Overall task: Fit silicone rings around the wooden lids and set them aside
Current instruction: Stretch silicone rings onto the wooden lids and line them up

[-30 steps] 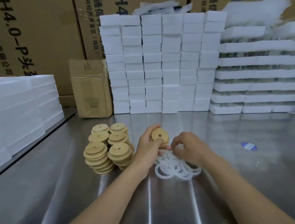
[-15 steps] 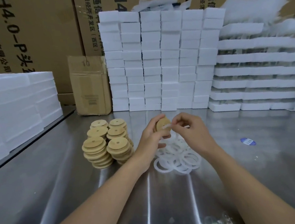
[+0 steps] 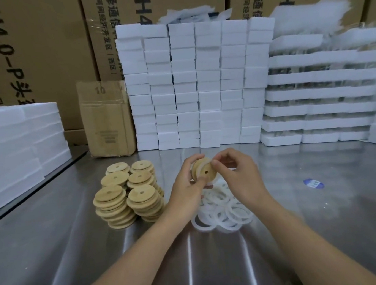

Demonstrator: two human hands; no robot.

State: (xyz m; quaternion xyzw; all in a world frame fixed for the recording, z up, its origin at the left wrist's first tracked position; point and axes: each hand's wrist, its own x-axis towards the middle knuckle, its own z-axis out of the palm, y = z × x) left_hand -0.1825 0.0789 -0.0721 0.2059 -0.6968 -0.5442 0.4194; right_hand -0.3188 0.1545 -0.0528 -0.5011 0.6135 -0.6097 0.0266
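Note:
A round wooden lid with a small centre hole is held above the table in my left hand, face tilted toward me. My right hand pinches a white silicone ring against the lid's upper edge; the ring lies partly across the lid. Below both hands lies a loose pile of white silicone rings on the steel table. Several stacks of wooden lids stand to the left of my left hand.
The steel table runs forward and to both sides. White foam blocks are stacked at the back, foam trays at the right, foam sheets at the left. A small cardboard box stands behind the lids. A blue sticker lies right.
My right hand rose from the ring pile with one ring and brought it to the lid. Both hands lifted slightly, and the ring now lies across the lid.

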